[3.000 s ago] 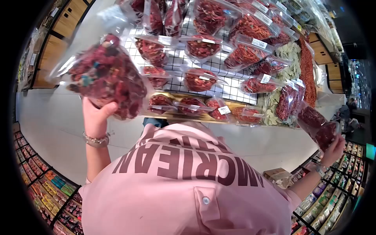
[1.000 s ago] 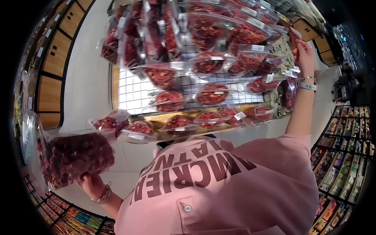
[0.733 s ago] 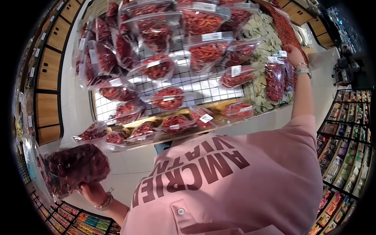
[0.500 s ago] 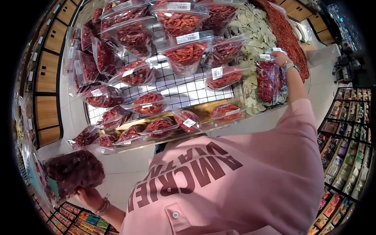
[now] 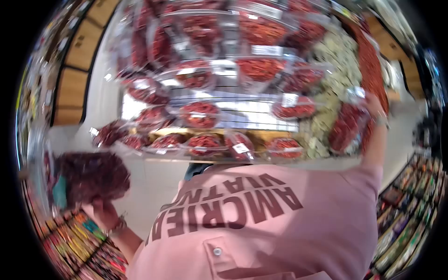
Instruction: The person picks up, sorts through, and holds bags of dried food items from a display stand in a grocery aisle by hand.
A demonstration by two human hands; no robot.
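Note:
My left hand (image 5: 101, 212) is closed under a clear plastic bag of dark red dried pieces (image 5: 93, 177), held out at the lower left; a teal patch shows on the bag. My right hand (image 5: 374, 106) grips the top of a clear zip bag of dried red chillies (image 5: 347, 128) with a white label. That bag hangs over a bed of dried bay leaves (image 5: 332, 74). More bagged dried chillies (image 5: 199, 113) stand and lie on a black wire grid (image 5: 247, 109) between my hands. The frame is blurred by motion.
A strip of loose crushed red chilli (image 5: 371, 60) runs along the display's right side. Along the front, several chilli bags (image 5: 205, 143) lie by a wooden edge. Shelves of packets (image 5: 410, 205) stand at the right and lower left, with wooden cabinets (image 5: 72, 91) at the left.
The view has shifted, so the display sits further right. My right hand has raised and tilted its bag off the bay leaves. My left hand keeps hold of its bag.

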